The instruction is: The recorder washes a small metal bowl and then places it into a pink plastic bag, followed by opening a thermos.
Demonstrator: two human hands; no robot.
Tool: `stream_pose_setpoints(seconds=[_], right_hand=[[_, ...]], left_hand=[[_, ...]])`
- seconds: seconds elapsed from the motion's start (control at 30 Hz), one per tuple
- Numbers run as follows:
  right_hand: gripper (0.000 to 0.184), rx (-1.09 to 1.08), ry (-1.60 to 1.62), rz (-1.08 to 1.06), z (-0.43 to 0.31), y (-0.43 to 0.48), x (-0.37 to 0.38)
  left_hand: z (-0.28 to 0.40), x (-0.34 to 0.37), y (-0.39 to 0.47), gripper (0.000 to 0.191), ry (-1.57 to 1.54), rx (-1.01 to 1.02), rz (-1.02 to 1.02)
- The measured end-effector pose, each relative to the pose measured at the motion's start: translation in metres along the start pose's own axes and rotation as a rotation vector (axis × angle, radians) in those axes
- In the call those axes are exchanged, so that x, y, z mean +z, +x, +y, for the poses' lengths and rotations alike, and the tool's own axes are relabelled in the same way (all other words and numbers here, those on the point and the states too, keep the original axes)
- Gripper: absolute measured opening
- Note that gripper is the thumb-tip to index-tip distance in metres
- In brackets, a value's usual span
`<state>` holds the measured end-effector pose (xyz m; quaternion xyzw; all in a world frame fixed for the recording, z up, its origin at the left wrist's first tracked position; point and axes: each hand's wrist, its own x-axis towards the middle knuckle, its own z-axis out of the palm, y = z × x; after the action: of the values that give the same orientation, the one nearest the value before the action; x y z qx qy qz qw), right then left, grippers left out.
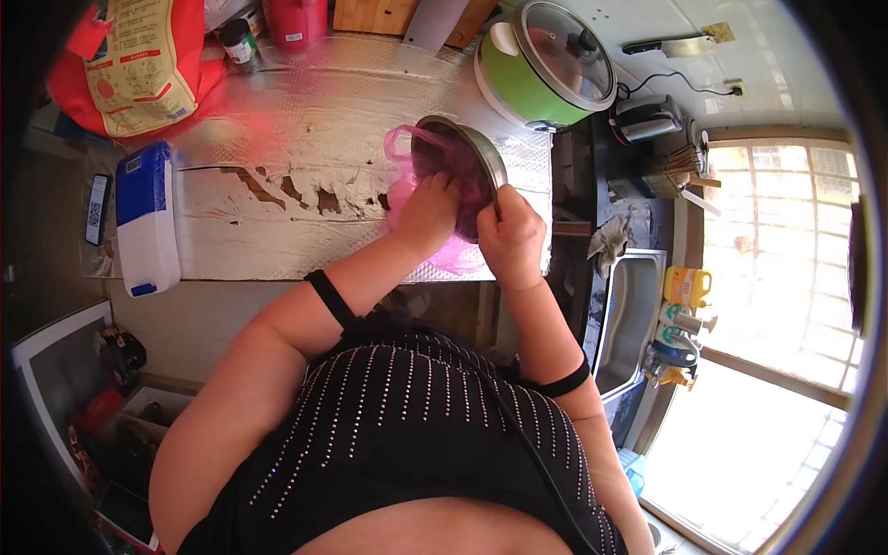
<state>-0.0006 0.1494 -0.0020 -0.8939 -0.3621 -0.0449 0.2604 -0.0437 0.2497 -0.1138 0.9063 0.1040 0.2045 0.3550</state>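
Observation:
My right hand (513,232) grips the rim of a metal bowl (494,156), which is tilted steeply with its opening facing left. A thin pink plastic bag (454,255) lies under and partly inside the bowl, one handle loop standing up at its left. My left hand (429,211) reaches to the bowl's mouth against the bag; its fingertips are partly hidden, so I cannot tell if they pinch the plastic. Both are over the near right part of a table covered with torn silver foil sheeting (312,243). What the bag holds is not clear.
A green rice cooker (534,76) with a glass lid stands behind the bowl. At left are a blue and white container (147,222), a phone (97,208) and a red bag (201,83). A dark jar (238,45) stands at the back. To the right is a steel sink (630,319).

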Motion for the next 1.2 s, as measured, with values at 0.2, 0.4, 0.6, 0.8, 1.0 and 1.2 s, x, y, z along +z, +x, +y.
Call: stream_pose_setpoints(seconds=[0.2, 0.4, 0.6, 0.8, 1.0, 1.2], right_hand=[[0.01, -0.032, -0.018, 0.024, 0.004, -0.001, 0.009], [0.013, -0.049, -0.018, 0.057, 0.008, 0.005, 0.011], [0.014, -0.083, -0.043, 0.086, 0.008, 0.014, 0.007], [0.015, -0.106, -0.089, 0.14, 0.013, 0.022, -0.002], [0.018, 0.202, 0.035, 0.246, 0.059, 0.029, -0.034], [0.009, 0.516, 0.669, 0.318, 0.132, -0.003, -0.016]], left_hand=[[-0.008, 0.021, -0.008, 0.02, -0.146, -0.072, -0.045], [-0.009, 0.021, -0.002, 0.019, -0.34, -0.073, -0.134], [-0.009, 0.0, 0.006, 0.017, -0.424, -0.002, -0.264], [-0.024, -0.026, 0.002, 0.016, -0.313, 0.165, -0.536], [-0.074, -0.065, -0.02, 0.012, -0.776, -0.312, -0.416], [-0.102, -0.079, -0.052, 0.022, -1.422, -0.707, -0.07]])
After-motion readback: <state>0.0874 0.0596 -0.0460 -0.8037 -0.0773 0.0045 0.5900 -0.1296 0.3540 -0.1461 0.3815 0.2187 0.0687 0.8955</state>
